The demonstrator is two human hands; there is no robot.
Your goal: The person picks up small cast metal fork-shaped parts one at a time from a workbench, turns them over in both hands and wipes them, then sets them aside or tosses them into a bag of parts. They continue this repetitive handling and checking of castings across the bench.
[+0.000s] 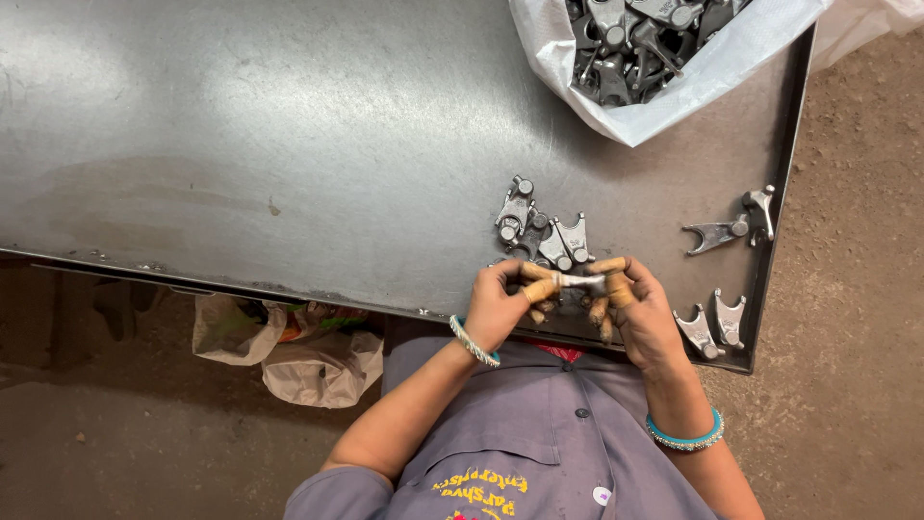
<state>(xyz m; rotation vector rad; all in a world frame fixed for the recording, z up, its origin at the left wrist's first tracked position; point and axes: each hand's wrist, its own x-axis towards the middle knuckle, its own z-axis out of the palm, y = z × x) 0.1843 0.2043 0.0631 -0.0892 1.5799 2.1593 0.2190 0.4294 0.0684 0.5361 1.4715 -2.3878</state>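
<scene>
One small grey metal part (580, 282) sits pinched between your left hand (496, 306) and right hand (643, 313) at the steel table's (289, 144) near edge. Few finished-looking pieces (539, 229) lie beside it; the white sack (654, 58) looks mostly full, so much remains.

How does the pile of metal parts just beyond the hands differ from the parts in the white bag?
The pile by the hands is small, a handful of forked parts lying loose on the bare metal table; the parts in the white bag are many, heaped together. The pile sits near the table's front edge, close to the left hand and right hand; the bag sits at the far corner. Both look like the same grey forked pieces.
</scene>
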